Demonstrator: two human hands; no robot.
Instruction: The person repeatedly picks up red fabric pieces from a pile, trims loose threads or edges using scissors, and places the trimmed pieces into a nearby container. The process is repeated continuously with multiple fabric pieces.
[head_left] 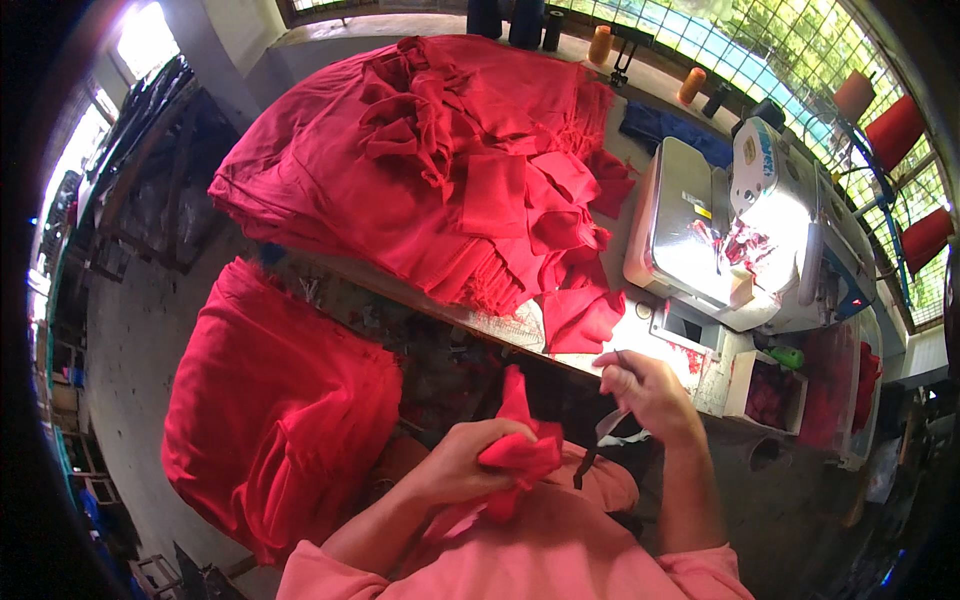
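Note:
My left hand is closed round a bunched piece of red cloth above my lap. One end of the cloth sticks up past my fingers, and the rest hangs down by my pink clothing. My right hand is raised at the table's front edge with thumb and forefinger drawn together. A pale strip shows below its palm, with a dark strip further down; I cannot tell what they are. A loose red cloth piece lies at the table edge just beyond my right hand.
A big heap of red cloth covers the table's left. Another red bundle stands at my left. On the right sits a lit sewing machine, with an open box of scraps in front. Thread cones line the window ledge.

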